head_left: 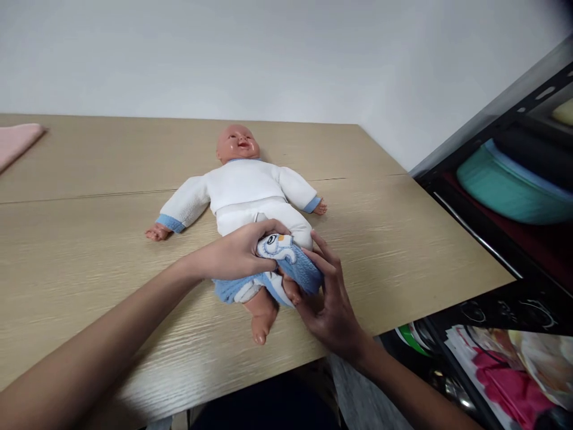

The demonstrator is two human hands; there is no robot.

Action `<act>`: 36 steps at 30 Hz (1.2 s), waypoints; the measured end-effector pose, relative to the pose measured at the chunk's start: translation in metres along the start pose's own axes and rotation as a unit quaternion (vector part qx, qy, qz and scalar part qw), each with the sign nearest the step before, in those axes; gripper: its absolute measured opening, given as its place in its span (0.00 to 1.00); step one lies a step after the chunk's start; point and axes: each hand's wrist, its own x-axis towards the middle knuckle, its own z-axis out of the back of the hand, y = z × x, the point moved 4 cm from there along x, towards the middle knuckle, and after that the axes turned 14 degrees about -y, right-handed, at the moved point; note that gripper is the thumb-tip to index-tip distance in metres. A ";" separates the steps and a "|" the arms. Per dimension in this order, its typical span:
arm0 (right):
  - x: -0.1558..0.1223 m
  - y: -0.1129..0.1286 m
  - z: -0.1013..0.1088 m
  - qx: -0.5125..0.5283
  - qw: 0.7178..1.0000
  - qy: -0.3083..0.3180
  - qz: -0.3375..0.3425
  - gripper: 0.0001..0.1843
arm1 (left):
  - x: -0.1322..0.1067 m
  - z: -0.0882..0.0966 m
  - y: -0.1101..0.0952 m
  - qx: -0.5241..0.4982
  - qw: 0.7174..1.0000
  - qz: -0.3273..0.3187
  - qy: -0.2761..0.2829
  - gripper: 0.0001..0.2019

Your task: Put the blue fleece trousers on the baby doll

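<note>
A baby doll [244, 179] lies on its back on the table, its head toward the wall. It wears a white top with blue cuffs and white pants [237, 218] with blue lower legs. My left hand [244, 251] pinches the pants leg on the right side of the view, beside an embroidered animal face [278, 242]. My right hand [329, 298] curves around the blue fabric [304, 272] of that same leg, with the thumb low by the doll's foot [290, 289]. The other bare foot [262, 316] sticks out of its pants leg toward me.
A pink cloth [18, 143] rests on the wooden table [89, 251] at the far left. Right of the table stands a dark shelf rack [474, 233] holding a teal basin-like item [514, 185]. Lower down are a pink item [514, 376] and assorted goods.
</note>
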 end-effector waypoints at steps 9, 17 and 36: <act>0.027 -0.017 0.016 0.043 0.999 -0.018 0.005 0.40 | -0.001 -0.002 -0.001 -0.006 1.000 -0.010 -0.005 0.22; 0.042 -0.062 0.021 0.184 0.937 0.124 -0.271 0.11 | -0.001 -0.006 -0.010 0.070 0.997 -0.015 0.037 0.11; 0.112 -0.086 -0.013 0.276 0.872 0.331 -0.233 0.21 | -0.033 0.014 -0.012 0.171 0.974 0.031 -0.146 0.30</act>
